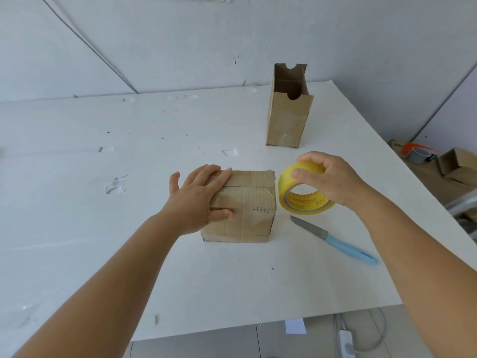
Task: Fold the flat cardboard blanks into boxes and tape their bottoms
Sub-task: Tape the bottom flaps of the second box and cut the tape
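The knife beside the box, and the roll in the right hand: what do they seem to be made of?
The knife seems to have a dull grey metal blade and a smooth light-blue handle, probably plastic. The tape roll in the right hand looks like glossy, see-through yellowish plastic film wound on a core with red print; whether the core is card or plastic cannot be told.

Red print inside the tape roll [304,191], too small to read.
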Demonstrator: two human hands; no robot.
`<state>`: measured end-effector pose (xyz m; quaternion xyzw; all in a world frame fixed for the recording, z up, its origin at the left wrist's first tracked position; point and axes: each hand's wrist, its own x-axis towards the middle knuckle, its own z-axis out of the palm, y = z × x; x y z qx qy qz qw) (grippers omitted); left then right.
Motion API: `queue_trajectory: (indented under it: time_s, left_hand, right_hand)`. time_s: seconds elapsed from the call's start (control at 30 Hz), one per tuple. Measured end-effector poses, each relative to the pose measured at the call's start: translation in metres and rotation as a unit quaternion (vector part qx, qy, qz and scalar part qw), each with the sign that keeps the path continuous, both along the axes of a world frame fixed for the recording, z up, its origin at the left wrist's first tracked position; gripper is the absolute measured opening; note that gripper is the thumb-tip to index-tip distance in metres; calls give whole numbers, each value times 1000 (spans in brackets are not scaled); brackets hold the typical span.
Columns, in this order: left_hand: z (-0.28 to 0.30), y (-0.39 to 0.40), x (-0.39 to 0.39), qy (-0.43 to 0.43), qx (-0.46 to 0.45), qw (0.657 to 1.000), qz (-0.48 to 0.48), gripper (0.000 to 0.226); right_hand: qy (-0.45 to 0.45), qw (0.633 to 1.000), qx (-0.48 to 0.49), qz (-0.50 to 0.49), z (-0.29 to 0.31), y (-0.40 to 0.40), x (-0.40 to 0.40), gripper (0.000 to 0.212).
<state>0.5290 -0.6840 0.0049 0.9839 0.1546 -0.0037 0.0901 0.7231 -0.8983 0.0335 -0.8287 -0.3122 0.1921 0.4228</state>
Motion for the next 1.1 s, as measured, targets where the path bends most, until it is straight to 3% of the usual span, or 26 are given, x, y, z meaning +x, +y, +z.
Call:
queue_trajectory:
  time_s: [0.17,0.27,0.6,0.7,0.83,0.97,1.03,1.1]
  left_hand:
    - [10,-12,2,73,78,994,-18,88]
    - [13,-25,10,88,73,993,-37,91]
    - [11,-74,62,54,118,986,-102,93]
    - [11,-69,65,46,132,984,-106,95]
    - [6,-65,66,37,115,988,-100,94]
    - [2,-64,65,37,124,987,-93,103]
    - [1,-64,65,39,130,987,-92,94]
    - [3,-65,64,44,135,986,-90,92]
  right_hand:
    - [-1,1000,13,-1,-8,5,-5,14]
    - [-1,1000,19,3,-8,7,-6,16]
    - [-16,1000,0,19,-8,6,-4,23]
    - [23,999,-2,46,-9,0,3,14]
    - [129,988,22,86,-17,-14,12,20]
    - [148,984,53,85,-16,-15,17,10]
    - [134,987,21,92,-10,-11,24,11]
    - [50,989,-98,99,-11,-9,33,17]
